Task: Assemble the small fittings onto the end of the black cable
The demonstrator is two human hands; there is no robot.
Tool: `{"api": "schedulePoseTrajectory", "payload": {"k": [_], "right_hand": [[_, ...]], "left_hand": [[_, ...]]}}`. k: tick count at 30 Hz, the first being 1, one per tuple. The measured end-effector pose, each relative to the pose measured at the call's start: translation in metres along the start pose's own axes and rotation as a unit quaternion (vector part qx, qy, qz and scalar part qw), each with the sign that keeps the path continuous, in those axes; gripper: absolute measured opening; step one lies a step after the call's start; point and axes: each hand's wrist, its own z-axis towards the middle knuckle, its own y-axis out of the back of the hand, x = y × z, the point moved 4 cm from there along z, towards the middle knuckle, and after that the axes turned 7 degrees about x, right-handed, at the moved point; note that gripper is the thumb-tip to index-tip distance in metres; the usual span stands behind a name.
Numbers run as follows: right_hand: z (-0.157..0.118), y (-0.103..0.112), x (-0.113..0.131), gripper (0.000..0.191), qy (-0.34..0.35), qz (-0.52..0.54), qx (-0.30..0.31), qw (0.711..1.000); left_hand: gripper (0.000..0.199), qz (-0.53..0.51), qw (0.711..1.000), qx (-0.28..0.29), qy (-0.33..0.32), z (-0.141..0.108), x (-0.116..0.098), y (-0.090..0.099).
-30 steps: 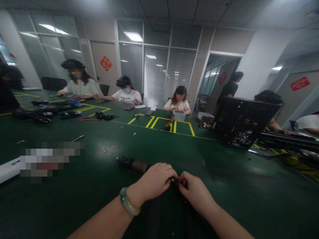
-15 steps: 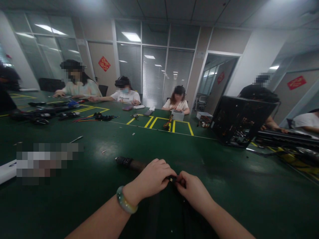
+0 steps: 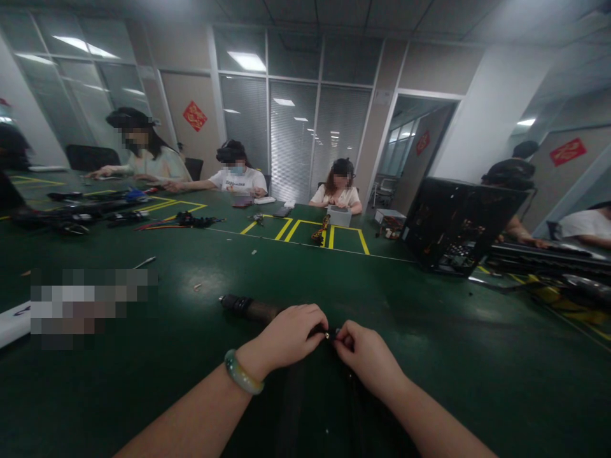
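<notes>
Both hands meet over the green table, near the middle of the view. My left hand, with a jade-like bangle at the wrist, is closed in a pinch on a small dark part that shows a brass-coloured spot. The fingers of my right hand pinch the other side of this part. Its full shape is hidden by the fingers. Just behind my left hand lies a dark cylindrical tool with a metal tip, its right end covered by the hand. Thin dark strands hang below my right hand.
A black computer case stands at the back right. Cables and dark parts lie at the back left. A white object is at the left edge. Several people sit across the table, one behind a grey box.
The view has shifted slightly. Both hands remain together at the small dark part, with a little more of it showing between the fingers.
</notes>
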Motion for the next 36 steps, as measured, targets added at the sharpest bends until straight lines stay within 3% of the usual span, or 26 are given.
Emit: {"api": "schedulePoseTrajectory", "payload": {"k": [10,21,36], "right_hand": [[0.0,-0.002,0.004,0.009,0.006,-0.028,-0.001,1.0],[-0.001,-0.004,0.002,0.014,0.011,0.024,0.018,0.999],[-0.001,0.006,-0.009,0.013,-0.013,0.03,0.025,0.999]], "left_hand": [[0.008,0.018,1.0,0.003,-0.01,0.004,0.004,-0.007],[0.004,0.01,1.0,0.0,-0.03,0.007,0.003,-0.008],[0.004,0.009,1.0,-0.026,0.013,0.011,-0.005,-0.022]]}}
